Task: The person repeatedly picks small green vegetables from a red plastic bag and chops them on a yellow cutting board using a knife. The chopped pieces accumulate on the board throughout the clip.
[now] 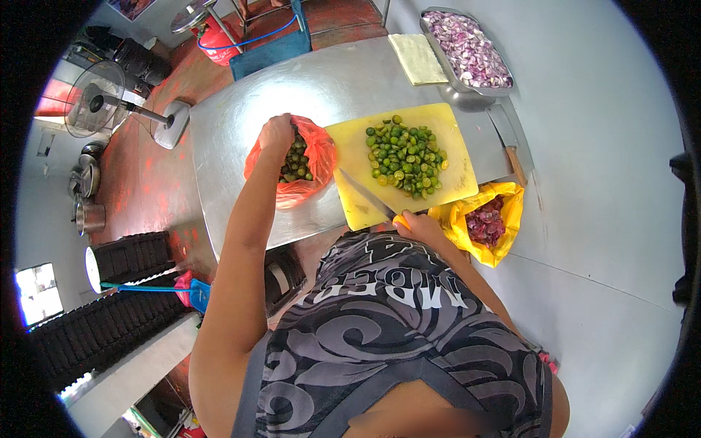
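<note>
My left hand (276, 133) is closed at the far-left rim of a red plastic bag (321, 150), its fingertips partly hidden. Whole small green citrus fruits (296, 162) fill the bag, which stands on the metal table. With my right hand (418, 225) I grip the orange handle of a knife (367, 193) at the near edge of a yellow cutting board (358, 139). The blade lies flat over the board's left part, pointing toward the bag. A pile of cut green citrus (407, 157) covers the middle of the board, apart from the blade.
Right of the board, a yellow bag (511, 226) holds dark reddish pieces. A cleaver (507, 135) with a wooden handle lies beyond it. At the far right, a metal tray (504, 92) holds chopped purple onions beside a folded pale cloth (418, 60). A fan (171, 124) stands left of the table.
</note>
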### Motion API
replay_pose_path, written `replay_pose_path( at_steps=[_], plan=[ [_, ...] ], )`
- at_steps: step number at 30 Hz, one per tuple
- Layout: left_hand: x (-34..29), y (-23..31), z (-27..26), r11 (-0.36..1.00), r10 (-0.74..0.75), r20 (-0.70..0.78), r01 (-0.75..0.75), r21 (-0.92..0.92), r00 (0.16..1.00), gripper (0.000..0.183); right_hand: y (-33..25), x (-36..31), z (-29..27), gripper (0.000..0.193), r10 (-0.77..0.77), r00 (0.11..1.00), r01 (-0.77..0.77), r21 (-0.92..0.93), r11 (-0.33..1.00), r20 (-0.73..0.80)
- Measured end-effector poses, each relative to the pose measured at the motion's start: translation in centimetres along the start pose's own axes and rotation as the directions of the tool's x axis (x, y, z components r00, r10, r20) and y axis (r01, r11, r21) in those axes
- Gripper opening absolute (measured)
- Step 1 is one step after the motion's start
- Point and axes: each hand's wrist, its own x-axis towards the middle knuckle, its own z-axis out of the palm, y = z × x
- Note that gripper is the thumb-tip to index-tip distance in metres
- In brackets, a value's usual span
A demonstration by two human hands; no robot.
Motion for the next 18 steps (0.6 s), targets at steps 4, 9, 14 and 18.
replay_pose_path(
  at_steps=[4,9,14,18],
  plan=[
    [-2.5,-0.5,-2.5,0.963,-0.08,-0.056,0.063,-0.262,0.995,0.032,0.8,0.0,-1.6,0.042,0.157,0.983,-0.154,0.043,0.987,-0.09],
    [-9.2,0.6,-3.6,0.229,-0.089,0.171,0.188,-0.955,0.981,0.036,0.8,-0.5,-2.5,0.042,0.151,0.987,-0.155,-0.077,0.985,-0.056],
    [-14.9,6.3,0.9,-0.377,0.216,0.421,0.473,-0.797,0.881,0.035,0.1,-0.7,-1.1,0.039,0.123,0.992,-0.12,-0.186,0.975,0.003],
    [-16.6,10.0,4.0,-0.179,0.193,0.364,0.397,-0.9,0.911,0.034,0.5,-0.9,-1.2,0.039,0.027,0.995,-0.043,-0.168,0.985,-0.098]
  ],
)
